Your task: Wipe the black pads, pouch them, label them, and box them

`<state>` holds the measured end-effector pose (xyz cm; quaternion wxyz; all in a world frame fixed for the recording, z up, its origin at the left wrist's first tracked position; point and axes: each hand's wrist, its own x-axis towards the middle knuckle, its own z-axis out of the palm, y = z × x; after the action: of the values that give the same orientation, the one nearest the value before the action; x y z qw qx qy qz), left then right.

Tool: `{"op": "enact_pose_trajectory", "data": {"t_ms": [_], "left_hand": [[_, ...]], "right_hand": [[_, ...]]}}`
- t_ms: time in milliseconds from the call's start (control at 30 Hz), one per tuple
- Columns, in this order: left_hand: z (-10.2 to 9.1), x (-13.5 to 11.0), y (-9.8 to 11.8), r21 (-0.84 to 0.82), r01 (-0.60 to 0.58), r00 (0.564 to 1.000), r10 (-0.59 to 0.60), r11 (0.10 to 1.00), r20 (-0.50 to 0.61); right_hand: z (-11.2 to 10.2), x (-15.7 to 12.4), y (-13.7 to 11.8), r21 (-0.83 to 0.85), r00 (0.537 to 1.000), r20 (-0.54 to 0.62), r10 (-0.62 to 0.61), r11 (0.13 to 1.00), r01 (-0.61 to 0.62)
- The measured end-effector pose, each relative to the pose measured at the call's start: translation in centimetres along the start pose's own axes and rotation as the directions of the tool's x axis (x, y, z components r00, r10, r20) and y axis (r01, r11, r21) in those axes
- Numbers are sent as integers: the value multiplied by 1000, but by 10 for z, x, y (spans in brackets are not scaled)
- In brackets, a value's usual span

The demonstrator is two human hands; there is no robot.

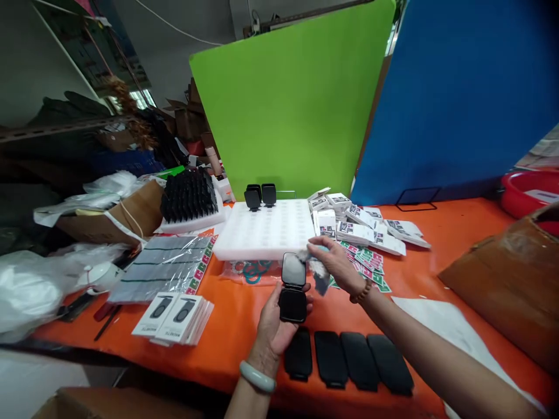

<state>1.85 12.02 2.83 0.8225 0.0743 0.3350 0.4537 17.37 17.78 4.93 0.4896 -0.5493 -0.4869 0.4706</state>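
My left hand (276,327), a pale green bangle at its wrist, is wrapped round an unfolded black hinged holder (293,305) with two square pads. The upper pad's face looks light and shiny. My right hand (335,263) pinches a crumpled grey-white cloth (321,276) beside that upper pad; whether the cloth touches it I cannot tell. Several similar black holders (330,359) lie flat in a row on the orange table (244,372), just right of my left forearm.
Behind my hands lies a white foam tray (266,233) bearing a few upright black holders (269,195). White boxes (356,224) and coloured cards (369,265) are heaped to its right. More printed boxes (174,317) stand left. A brown carton (506,279) is at the right.
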Motion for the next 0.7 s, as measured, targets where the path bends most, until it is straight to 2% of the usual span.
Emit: {"op": "enact_pose_trajectory", "data": {"t_ms": [67, 100, 133, 167, 200, 233, 267, 300, 400, 433, 500, 600, 633, 667, 700], "left_hand": [[-2, -8, -7, -78, -6, 999, 2, 997, -48], [-2, -12, -11, -101, -8, 997, 0, 995, -80], [-2, -15, -16, -114, -5, 993, -8, 994, -114], [-1, -19, -22, -118, 2, 990, -18, 993, -141], [0, -22, -28, -118, 11, 987, -29, 993, -156], [1, -25, -35, -117, 17, 987, -35, 993, -157], [3, -28, -42, -122, 9, 989, -27, 992, -146], [4, -31, -49, -131, -17, 991, 0, 991, -134], [7, -35, -63, -115, -102, 985, 83, 988, -153], [7, -35, -65, -85, -118, 980, 102, 989, -173], [5, -37, -66, 23, -120, 978, 122, 992, -170], [2, -40, -64, 147, -147, 982, 162, 978, -96], [1, -41, -65, 150, -158, 981, 172, 976, -85], [0, -43, -66, 136, -146, 982, 160, 980, -96], [0, -45, -67, 119, -113, 985, 126, 987, -115]], "right_hand": [[11, -36, 6, -124, 971, -101, -215, 971, 202], [19, -55, 10, -196, 934, -114, -339, 929, 314], [28, -72, 15, -262, 884, -22, -467, 856, 446], [36, -87, 21, -319, 818, 125, -562, 758, 570], [43, -97, 26, -375, 749, 228, -622, 654, 657], [48, -101, 31, -438, 725, 275, -631, 589, 679], [50, -100, 35, -495, 722, 288, -629, 547, 675], [49, -95, 37, -549, 739, 266, -620, 533, 644], [38, -73, 36, -613, 819, 173, -547, 591, 524], [36, -70, 35, -607, 832, 160, -531, 612, 507], [35, -78, 34, -578, 815, 189, -548, 608, 544], [41, -100, 36, -534, 747, 293, -597, 546, 646], [42, -103, 36, -528, 746, 319, -585, 544, 652], [41, -101, 37, -529, 765, 322, -558, 565, 634], [37, -95, 37, -533, 811, 289, -509, 619, 578]]}}
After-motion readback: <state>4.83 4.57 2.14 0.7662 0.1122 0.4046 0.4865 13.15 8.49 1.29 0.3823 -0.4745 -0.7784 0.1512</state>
